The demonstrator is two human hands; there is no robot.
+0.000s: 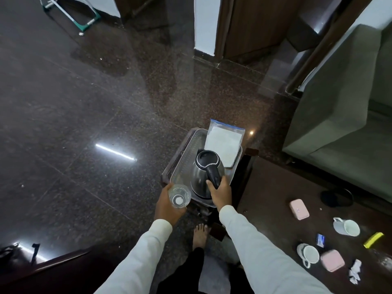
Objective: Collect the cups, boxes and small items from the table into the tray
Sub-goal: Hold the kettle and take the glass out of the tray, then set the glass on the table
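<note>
- The clear plastic tray point(186, 149) sits on a small dark stand just ahead of both hands, low and near, so things drop in easily.
- The left hand point(167, 205) has its grip wrapped around a clear drinking glass point(179, 197), held upright at the tray's near corner, seemingly to set it in.
- The right hand point(220, 193) has its grip closed on the black handle of a steel kettle point(206, 172) standing in the tray, probably shifting it for room.
- Beyond the kettle lies a clear zip bag point(224, 141).
- On the dark worktop point(271, 187), well right of the right grip, two white cups point(346, 227) and two pink boxes point(299, 209) wait.
</note>
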